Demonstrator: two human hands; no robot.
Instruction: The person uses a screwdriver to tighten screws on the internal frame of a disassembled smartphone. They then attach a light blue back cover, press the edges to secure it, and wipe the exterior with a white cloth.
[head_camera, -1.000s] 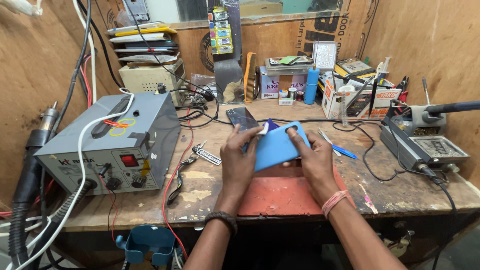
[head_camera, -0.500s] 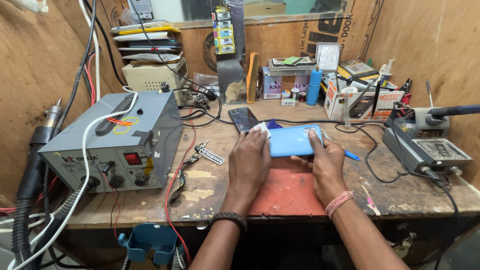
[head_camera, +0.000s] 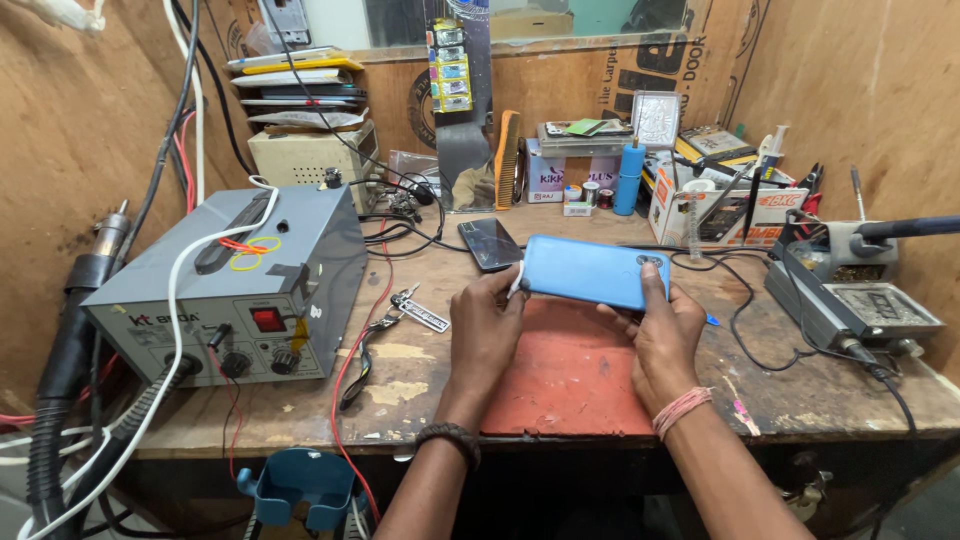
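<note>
Above the red work mat, just off the bench, you have the blue phone lying almost flat with its back side up, camera cut-out toward the right end. Your left hand pinches its left edge, fingers curled closed around that end, and a small white sliver shows at the fingertips where they meet the phone; what it is cannot be made out. Your right hand supports the phone from below, its thumb laid up over the back near the right edge, the other fingers folded under and hidden. Both hands are closed on the phone, neither spread wide.

Just behind the phone's left end a second phone with a dark glass face lies on the wooden bench. To the left of your left hand, tweezers and a small metal tag rest on the wood, and beyond them stands the grey rework station with a red switch, knobs and a white cable draped over its top. On the far right sits a soldering station with its stand. Against the back wall are a blue cylinder-shaped bottle, small boxes and a comb.
</note>
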